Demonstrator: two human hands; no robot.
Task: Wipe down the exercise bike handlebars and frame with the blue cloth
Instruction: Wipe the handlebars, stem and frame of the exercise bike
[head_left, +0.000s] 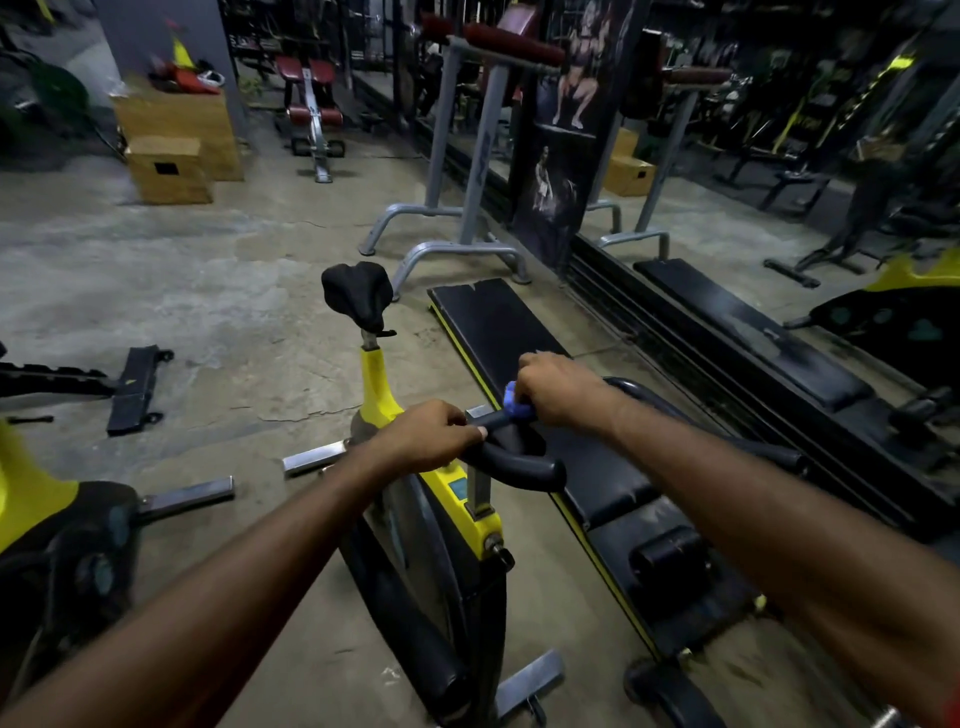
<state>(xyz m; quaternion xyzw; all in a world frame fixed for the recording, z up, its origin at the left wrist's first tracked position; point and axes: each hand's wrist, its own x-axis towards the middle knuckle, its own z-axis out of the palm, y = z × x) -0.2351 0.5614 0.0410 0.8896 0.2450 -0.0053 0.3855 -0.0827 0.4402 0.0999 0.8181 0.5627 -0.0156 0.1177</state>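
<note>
A yellow and black exercise bike stands just below me, its black saddle at the far end. Its black handlebars curve across the middle of the view. My left hand is closed around the left part of the handlebar. My right hand presses a bunched blue cloth onto the handlebar's centre bar; only a small fold of cloth shows under the fingers.
A black bench lies flat just right of the bike. A second yellow bike stands at the left edge. Grey steel stands, wooden boxes and a mirror wall lie beyond on the concrete floor.
</note>
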